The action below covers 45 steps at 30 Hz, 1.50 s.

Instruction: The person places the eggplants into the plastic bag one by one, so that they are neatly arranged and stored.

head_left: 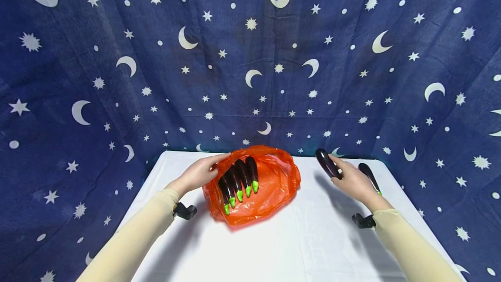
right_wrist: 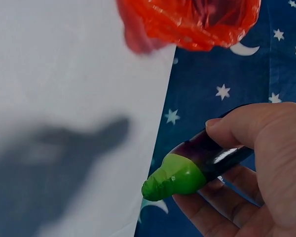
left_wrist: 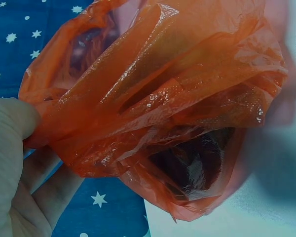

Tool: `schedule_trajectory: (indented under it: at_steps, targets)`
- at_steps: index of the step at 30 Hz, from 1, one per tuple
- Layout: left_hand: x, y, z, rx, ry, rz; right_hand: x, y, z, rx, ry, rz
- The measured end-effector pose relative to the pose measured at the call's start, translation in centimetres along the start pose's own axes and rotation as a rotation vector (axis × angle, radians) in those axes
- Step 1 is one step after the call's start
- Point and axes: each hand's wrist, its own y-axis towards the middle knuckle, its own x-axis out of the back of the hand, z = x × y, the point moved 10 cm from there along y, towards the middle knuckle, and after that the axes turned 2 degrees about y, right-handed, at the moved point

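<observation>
An orange-red plastic bag [head_left: 270, 195] lies with its mouth wide on the table. Several dark purple eggplants [head_left: 243, 173] with bright green stems lie side by side in its left part. My left hand [head_left: 199, 172] pinches the bag's left rim between thumb and fingers; the left wrist view shows the gathered plastic [left_wrist: 103, 123] there. To the right of the bag, my right hand [head_left: 354, 182] holds one eggplant [head_left: 328, 163] above the table. Its green stem end [right_wrist: 175, 177] faces the right wrist camera. Beyond that hand, another eggplant [head_left: 368, 176] lies on the table, partly hidden.
A white cloth covers the table [head_left: 274, 251]. Behind and at both sides hangs a dark blue curtain [head_left: 242, 99] with moons and stars, meeting the table's back edge. Black wrist mounts [head_left: 185, 211] sit under both forearms.
</observation>
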Motion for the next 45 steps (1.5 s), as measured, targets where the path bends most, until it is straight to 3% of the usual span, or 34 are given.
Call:
schedule_trajectory:
  at_steps: [24, 45]
  targets:
    - [0.2, 0.0, -0.4, -0.019, 0.011, -0.016, -1.9, 0.5, 7.2, 0.179, 0.089, -0.029]
    - [0.1, -0.1, -0.2, 0.006, -0.008, 0.001, -6.3, 1.2, 11.8, 0.217, 0.136, 0.045]
